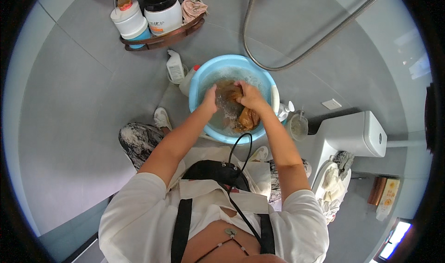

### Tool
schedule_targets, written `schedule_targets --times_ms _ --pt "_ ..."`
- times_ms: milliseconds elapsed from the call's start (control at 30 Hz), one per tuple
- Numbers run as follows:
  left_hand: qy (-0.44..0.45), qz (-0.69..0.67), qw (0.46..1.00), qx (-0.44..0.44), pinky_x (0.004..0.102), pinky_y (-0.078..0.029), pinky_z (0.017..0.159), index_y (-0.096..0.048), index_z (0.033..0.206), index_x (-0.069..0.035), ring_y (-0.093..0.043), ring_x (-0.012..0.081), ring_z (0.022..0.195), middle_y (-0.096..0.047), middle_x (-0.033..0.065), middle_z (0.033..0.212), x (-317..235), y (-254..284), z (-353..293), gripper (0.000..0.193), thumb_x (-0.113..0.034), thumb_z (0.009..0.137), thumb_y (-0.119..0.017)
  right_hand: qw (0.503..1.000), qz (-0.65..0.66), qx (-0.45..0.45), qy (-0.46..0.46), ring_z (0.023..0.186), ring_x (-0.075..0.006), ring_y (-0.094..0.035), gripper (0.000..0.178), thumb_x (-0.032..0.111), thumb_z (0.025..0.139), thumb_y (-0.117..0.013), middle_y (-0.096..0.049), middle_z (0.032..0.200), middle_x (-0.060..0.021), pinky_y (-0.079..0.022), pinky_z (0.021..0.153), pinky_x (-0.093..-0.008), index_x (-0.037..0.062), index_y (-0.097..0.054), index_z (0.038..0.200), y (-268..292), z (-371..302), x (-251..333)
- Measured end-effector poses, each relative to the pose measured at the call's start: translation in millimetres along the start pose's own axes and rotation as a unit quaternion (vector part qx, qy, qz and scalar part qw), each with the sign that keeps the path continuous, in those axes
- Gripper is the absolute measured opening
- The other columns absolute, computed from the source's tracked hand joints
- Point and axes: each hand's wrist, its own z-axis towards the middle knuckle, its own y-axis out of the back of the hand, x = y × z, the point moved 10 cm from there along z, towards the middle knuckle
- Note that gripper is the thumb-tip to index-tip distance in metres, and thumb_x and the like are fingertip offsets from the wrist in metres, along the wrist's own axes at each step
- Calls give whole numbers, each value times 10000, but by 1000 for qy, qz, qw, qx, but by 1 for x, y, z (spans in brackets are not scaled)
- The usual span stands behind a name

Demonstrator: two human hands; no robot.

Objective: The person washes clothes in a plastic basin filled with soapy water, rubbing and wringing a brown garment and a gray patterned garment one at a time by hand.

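Note:
A light blue basin (196,73) holds cloudy, bubbly water with a wet brown cloth (249,118) partly under the surface. My right hand (251,97) reaches in from the right, its fingers curled down and closed on the cloth's upper part. Across from it, my left hand (211,101) dips into the water near the basin's left side. Its thumb points up beside the far end of the cloth; the other fingers are hidden, so I cannot tell whether it grips anything.
White bottles (175,67) stand left of the basin, a white pump bottle (284,109) to its right. A metal shower hose (320,45) hangs over the far rim. The toilet (350,133), laden with cloths, is at right. A corner shelf (164,39) carries tubs.

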Motion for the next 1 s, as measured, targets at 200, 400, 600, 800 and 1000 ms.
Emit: schedule_targets --times_ms 200,400,600,800,1000 --pt "-23 -78 994 69 442 -361 893 -436 1177 -86 -457 270 1066 -464 122 1188 -14 -58 -37 509 -473 851 -385 938 331 -39 93 989 -183 -489 444 -21 649 -492 -522 1051 -76 -371 876 -278 65 -502 1084 54 -33 59" --pt "-9 -144 986 85 452 -397 857 -477 1098 -62 -500 302 997 -506 135 1106 -23 -83 -57 522 -502 820 -434 937 301 -133 115 1017 -237 -455 383 63 682 -587 -459 1073 -106 -352 907 -322 78 -526 1060 54 -45 35" --pt "14 -159 980 121 408 -421 825 -478 1058 -37 -518 288 924 -523 128 1030 -10 -101 -60 434 -408 841 -426 956 156 -221 113 976 -308 -476 361 185 688 -651 -478 1028 -149 -387 853 -349 78 -539 1014 21 -47 26" --pt "-96 -96 989 60 384 -440 753 -502 987 -25 -535 231 806 -541 102 901 -9 -72 -26 295 -266 817 -482 972 60 -224 -39 831 -371 -544 329 148 682 -627 -531 998 -170 -440 704 -422 68 -494 973 11 -36 -10" --pt "-212 150 965 -47 404 -419 818 -446 1113 -16 -506 256 954 -503 132 1059 -68 -61 -71 436 -302 795 -530 977 -52 -209 1 819 -358 -552 395 203 715 -625 -544 974 -175 -443 717 -405 91 -471 1061 39 -23 -40"
